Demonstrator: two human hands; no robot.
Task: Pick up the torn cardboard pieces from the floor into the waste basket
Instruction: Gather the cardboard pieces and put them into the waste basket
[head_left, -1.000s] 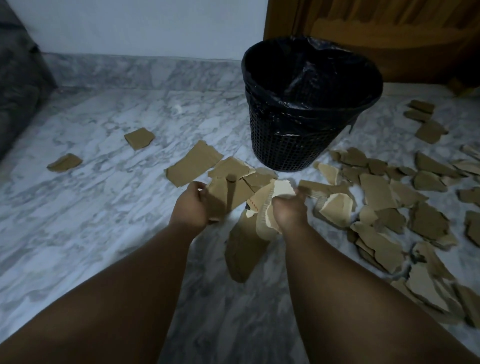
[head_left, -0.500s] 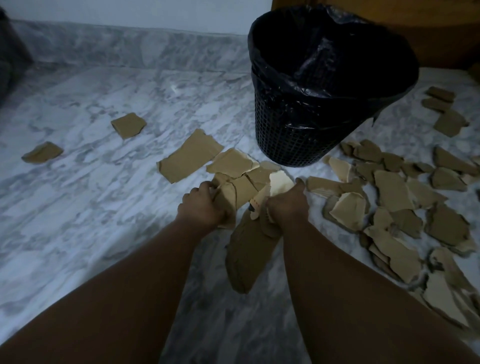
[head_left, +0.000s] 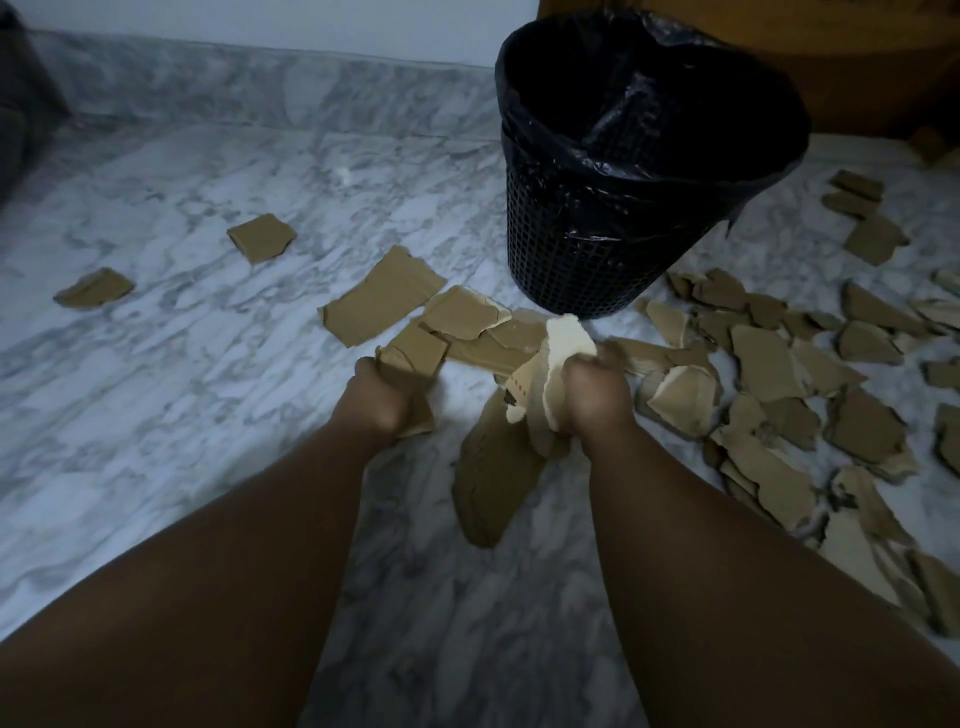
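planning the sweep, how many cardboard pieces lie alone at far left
2: a squarish cardboard piece nearer the wall, and a second cardboard piece further left. None seem hidden there.

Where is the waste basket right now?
In the head view the waste basket stands upper right on the marble floor, just beyond the right hand, with torn cardboard pieces scattered beside its base.

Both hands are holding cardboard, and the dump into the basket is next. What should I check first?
1. Left hand grips its brown piece: ok.
2. Right hand grips its bundle: ok.
3. Large piece hanging under the right hand held firmly: cannot tell.
4. Waste basket upright, mouth open: ok.
5. Floor cleared: not ok, scattered pieces lie right of the basket.
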